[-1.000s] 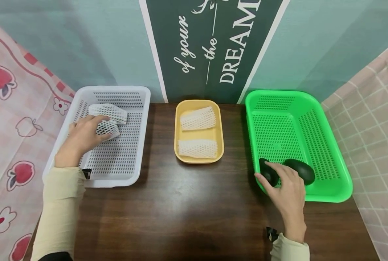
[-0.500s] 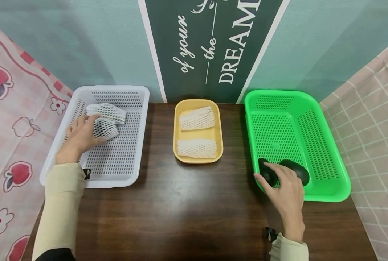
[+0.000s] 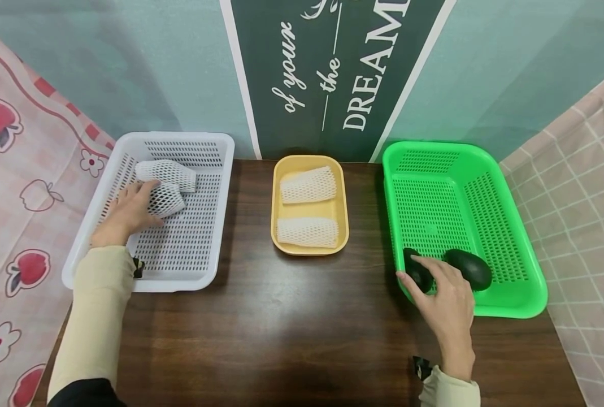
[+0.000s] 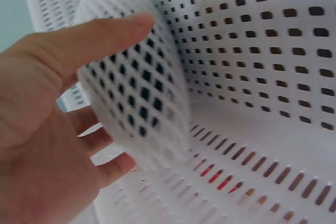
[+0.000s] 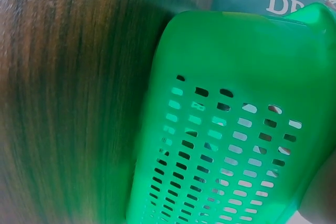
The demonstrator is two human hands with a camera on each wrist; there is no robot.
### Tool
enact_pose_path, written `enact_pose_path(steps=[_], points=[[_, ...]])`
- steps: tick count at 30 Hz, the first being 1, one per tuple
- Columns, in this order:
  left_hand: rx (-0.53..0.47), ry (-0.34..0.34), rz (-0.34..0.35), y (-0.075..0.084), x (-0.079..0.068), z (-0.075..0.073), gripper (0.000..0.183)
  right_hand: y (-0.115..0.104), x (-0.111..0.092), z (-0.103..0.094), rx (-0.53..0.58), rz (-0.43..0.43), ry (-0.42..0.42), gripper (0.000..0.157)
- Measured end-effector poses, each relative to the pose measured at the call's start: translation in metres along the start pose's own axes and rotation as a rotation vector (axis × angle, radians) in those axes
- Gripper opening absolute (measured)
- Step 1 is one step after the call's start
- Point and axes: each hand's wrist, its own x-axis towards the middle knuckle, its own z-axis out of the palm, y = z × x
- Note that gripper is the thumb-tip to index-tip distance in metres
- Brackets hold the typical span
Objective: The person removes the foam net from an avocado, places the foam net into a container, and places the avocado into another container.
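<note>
In the head view, my left hand [image 3: 129,212] is inside the white basket [image 3: 212,249], with thumb and fingers round a dark avocado in a white foam net [image 3: 168,200]. The left wrist view has the thumb across this netted avocado [image 4: 147,93] and the fingers behind it. A second netted piece [image 3: 166,172] lies just beyond. Over the near left corner of the green basket [image 3: 525,294], my right hand [image 3: 446,299] grips a dark avocado [image 3: 420,275], partly hidden by the fingers. Another bare avocado [image 3: 470,270] lies beside that hand. The right wrist view shows mostly the green basket's outer wall [image 5: 231,51].
Between the baskets stands a yellow tray [image 3: 309,255] with two white foam nets, an upper one [image 3: 308,185] and a lower one [image 3: 308,232]. All stand on a dark wooden table [image 3: 281,333], against a backdrop with lettering [image 3: 365,90].
My left hand has shifted slightly left and its fingers lie a little farther back on the netted avocado. The loose avocado rocked left, then back right. My right hand has stayed nearly still.
</note>
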Motion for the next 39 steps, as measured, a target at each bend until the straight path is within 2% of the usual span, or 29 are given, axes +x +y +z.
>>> enact_pose_path(steps=[8, 14, 23, 33, 39], points=[[0.009, 0.042, -0.004, -0.006, 0.007, 0.006, 0.102, 0.001, 0.0, 0.001, -0.002, -0.001, 0.013, 0.046], [-0.002, 0.033, -0.045, -0.005, 0.009, 0.01, 0.105, 0.002, 0.001, 0.001, -0.006, -0.003, 0.024, 0.045], [0.033, -0.008, -0.039, -0.007, 0.013, 0.01, 0.11, 0.002, 0.001, 0.003, -0.005, -0.046, 0.055, 0.045], [-0.057, -0.086, -0.041, -0.006, 0.017, 0.011, 0.102, 0.003, 0.001, 0.003, -0.006, -0.06, 0.068, 0.044], [-0.058, -0.095, -0.025, -0.005, 0.018, 0.011, 0.097, 0.003, 0.001, 0.003, -0.009, -0.052, 0.071, 0.044]])
